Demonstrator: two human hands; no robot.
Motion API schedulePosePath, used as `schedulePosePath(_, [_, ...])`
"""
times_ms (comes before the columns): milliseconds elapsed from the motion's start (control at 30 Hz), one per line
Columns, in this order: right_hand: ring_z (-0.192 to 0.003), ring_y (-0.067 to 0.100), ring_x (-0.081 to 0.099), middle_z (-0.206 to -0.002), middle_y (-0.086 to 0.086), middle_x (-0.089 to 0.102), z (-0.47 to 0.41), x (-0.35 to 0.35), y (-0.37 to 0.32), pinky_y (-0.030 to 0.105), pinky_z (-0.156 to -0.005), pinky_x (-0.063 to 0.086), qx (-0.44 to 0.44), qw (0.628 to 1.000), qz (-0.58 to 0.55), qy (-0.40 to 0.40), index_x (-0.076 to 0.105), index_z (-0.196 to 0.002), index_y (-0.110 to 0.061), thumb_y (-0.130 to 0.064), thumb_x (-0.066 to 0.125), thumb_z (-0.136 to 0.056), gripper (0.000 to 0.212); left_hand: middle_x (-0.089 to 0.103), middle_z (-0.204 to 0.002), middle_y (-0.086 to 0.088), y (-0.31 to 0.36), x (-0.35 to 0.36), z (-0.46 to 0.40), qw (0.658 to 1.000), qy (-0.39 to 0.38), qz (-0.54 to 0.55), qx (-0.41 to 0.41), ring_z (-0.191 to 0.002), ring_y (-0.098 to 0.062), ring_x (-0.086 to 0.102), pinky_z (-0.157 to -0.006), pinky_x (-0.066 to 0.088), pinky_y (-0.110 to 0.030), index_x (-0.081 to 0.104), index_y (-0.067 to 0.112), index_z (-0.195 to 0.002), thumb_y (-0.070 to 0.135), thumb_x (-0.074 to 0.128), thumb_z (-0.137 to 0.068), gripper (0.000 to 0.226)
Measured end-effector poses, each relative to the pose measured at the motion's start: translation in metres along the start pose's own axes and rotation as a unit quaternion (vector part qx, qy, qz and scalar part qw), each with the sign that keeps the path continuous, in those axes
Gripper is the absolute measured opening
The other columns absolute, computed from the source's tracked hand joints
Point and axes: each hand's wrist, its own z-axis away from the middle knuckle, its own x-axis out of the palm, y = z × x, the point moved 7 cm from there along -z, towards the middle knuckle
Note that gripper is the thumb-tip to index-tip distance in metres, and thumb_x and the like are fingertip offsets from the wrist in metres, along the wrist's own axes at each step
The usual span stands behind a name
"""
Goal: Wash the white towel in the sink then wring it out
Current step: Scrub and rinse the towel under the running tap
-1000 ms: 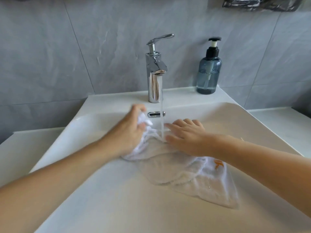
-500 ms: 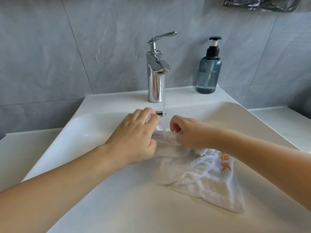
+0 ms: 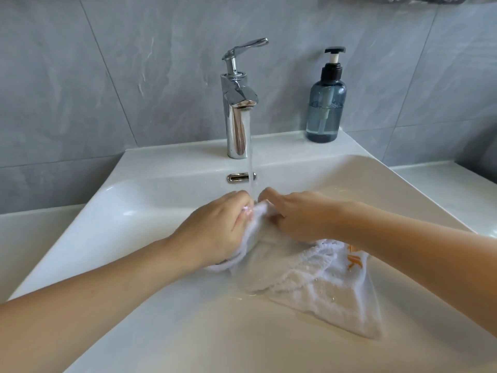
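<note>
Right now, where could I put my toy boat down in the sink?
There is bare basin left of the left hand and near the front edge of the sink, below the towel. Under the faucet it is crowded: both hands, right hand included, bunch the towel there.

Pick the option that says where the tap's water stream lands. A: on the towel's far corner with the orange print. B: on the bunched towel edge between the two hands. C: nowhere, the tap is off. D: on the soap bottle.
B: the water stream falls from the tap onto the white towel where the left hand and right hand grip it.
</note>
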Motion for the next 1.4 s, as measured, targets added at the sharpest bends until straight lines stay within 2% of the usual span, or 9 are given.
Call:
schedulePosePath(167, [-0.084, 0.015, 0.048, -0.084, -0.012, 0.048, 0.002, -0.006, 0.004, 0.029, -0.066, 0.035, -0.005, 0.994, -0.103, -0.025, 0.044, -0.08, -0.031, -0.021, 0.042, -0.095, 0.018, 0.049, -0.09, -0.005, -0.019, -0.013, -0.006, 0.961, 0.062, -0.269, 0.021, -0.079, -0.031, 0.049, -0.067, 0.04, -0.041, 0.054, 0.015, -0.093, 0.02, 0.046, -0.08, 0.016])
schedulePosePath(300, [-0.119, 0.03, 0.046, -0.127, 0.012, 0.054, 0.005, -0.009, 0.001, 0.035, -0.095, 0.032, -0.029, 0.994, -0.103, -0.033, 0.055, -0.125, -0.007, -0.026, 0.024, -0.106, 0.042, 0.04, -0.101, 0.005, -0.003, -0.007, -0.005, 0.967, -0.013, -0.254, 0.018, -0.097, -0.022, 0.042, -0.086, 0.035, -0.038, 0.053, 0.027, -0.096, 0.041, 0.025, -0.079, 0.035])
schedulePosePath(433, [-0.096, 0.022, 0.046, -0.096, -0.003, 0.051, 0.002, -0.005, 0.002, 0.033, -0.08, 0.032, -0.025, 0.99, -0.137, -0.02, 0.051, -0.107, -0.018, -0.029, 0.035, -0.104, 0.019, 0.043, -0.108, 0.003, -0.022, -0.005, -0.001, 0.926, -0.099, -0.358, -0.067, -0.109, -0.021, 0.046, -0.089, 0.036, -0.035, 0.049, 0.027, -0.102, 0.066, -0.004, -0.077, 0.071])
schedulePosePath(533, [-0.092, 0.024, 0.046, -0.106, 0.0, 0.053, 0.001, 0.003, -0.003, 0.031, -0.077, 0.03, -0.016, 0.997, -0.067, -0.025, 0.041, -0.131, -0.024, -0.022, 0.032, -0.101, 0.031, 0.04, -0.093, 0.003, -0.016, -0.002, 0.0, 0.952, -0.08, -0.295, -0.007, -0.099, -0.024, 0.054, -0.08, 0.044, -0.036, 0.034, 0.032, -0.089, 0.051, 0.004, -0.088, 0.036])
schedulePosePath(667, [-0.082, 0.028, 0.048, -0.098, 0.003, 0.059, 0.003, 0.007, -0.006, 0.037, -0.071, 0.04, 0.001, 0.999, 0.044, -0.005, 0.048, -0.112, -0.022, -0.029, 0.038, -0.099, 0.018, 0.046, -0.08, 0.01, 0.03, 0.005, 0.011, 0.988, -0.059, -0.067, 0.126, -0.075, -0.007, 0.042, -0.065, 0.039, -0.036, 0.028, 0.036, -0.081, 0.043, 0.025, -0.096, 0.017])
schedulePosePath(833, [-0.077, 0.026, 0.044, -0.074, -0.009, 0.042, 0.008, 0.002, -0.019, 0.032, -0.066, 0.031, -0.053, 0.999, 0.01, 0.01, 0.036, -0.078, -0.027, -0.026, 0.035, -0.101, 0.023, 0.064, -0.099, 0.0, -0.021, -0.003, -0.005, 0.959, -0.067, -0.267, -0.066, -0.08, -0.025, 0.05, -0.064, 0.032, -0.035, 0.035, 0.029, -0.085, 0.032, 0.029, -0.101, 0.017])
schedulePosePath(1133, [-0.092, 0.029, 0.054, -0.089, 0.003, 0.054, 0.003, -0.003, -0.021, 0.033, -0.074, 0.036, -0.084, 0.994, -0.05, 0.05, 0.046, -0.094, -0.022, -0.041, 0.035, -0.104, 0.024, 0.049, -0.073, 0.002, -0.03, -0.004, -0.002, 0.963, -0.067, -0.242, -0.095, -0.077, -0.029, 0.053, -0.059, 0.03, -0.035, 0.034, 0.026, -0.079, 0.035, 0.029, -0.104, 0.027])
schedulePosePath(1300, [-0.114, 0.02, 0.054, -0.129, -0.007, 0.042, 0.013, -0.006, 0.034, 0.029, -0.076, 0.05, 0.061, 0.983, -0.014, -0.172, 0.032, -0.14, -0.032, -0.071, 0.066, -0.074, 0.083, 0.06, -0.09, 0.001, -0.007, -0.023, -0.006, 0.954, -0.057, -0.283, -0.081, -0.084, -0.03, 0.056, -0.063, 0.034, -0.034, 0.035, 0.045, -0.128, 0.022, 0.04, -0.094, 0.041])
schedulePosePath(1400, [-0.11, 0.027, 0.059, -0.124, 0.001, 0.046, 0.015, -0.002, 0.039, 0.039, -0.085, 0.052, 0.057, 0.977, 0.089, -0.185, 0.048, -0.121, -0.017, -0.052, 0.068, -0.081, 0.056, 0.061, -0.111, 0.005, -0.03, -0.044, -0.01, 0.927, -0.085, -0.337, -0.139, -0.099, -0.024, 0.056, -0.073, 0.038, -0.032, 0.053, 0.034, -0.114, 0.023, 0.045, -0.085, 0.032])
